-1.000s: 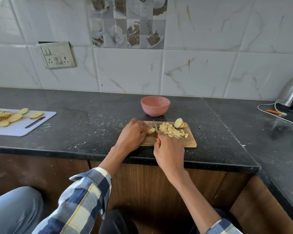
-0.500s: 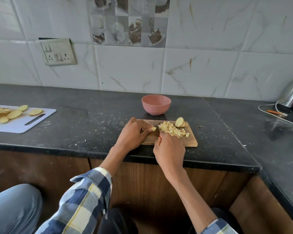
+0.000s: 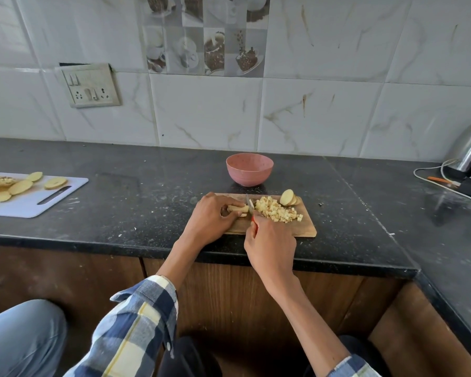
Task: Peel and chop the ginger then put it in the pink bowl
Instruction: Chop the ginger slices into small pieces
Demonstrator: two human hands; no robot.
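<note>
Your left hand (image 3: 211, 217) is lying knuckles-up, fingers curling down and pinching a piece of ginger (image 3: 238, 208) at their tips. Its forearm is running down and to the left toward you, bare to the rolled cuff of a checked sleeve (image 3: 136, 330). Your right hand (image 3: 269, 246) is sitting nearer to you and just right of the left, back of the hand facing up, fingers wrapping the red handle of a knife (image 3: 249, 206) whose blade is pointing away from you. The two hands are working close together without touching. Your right forearm is stretching back and to the right, bare almost to the frame's bottom edge.
</note>
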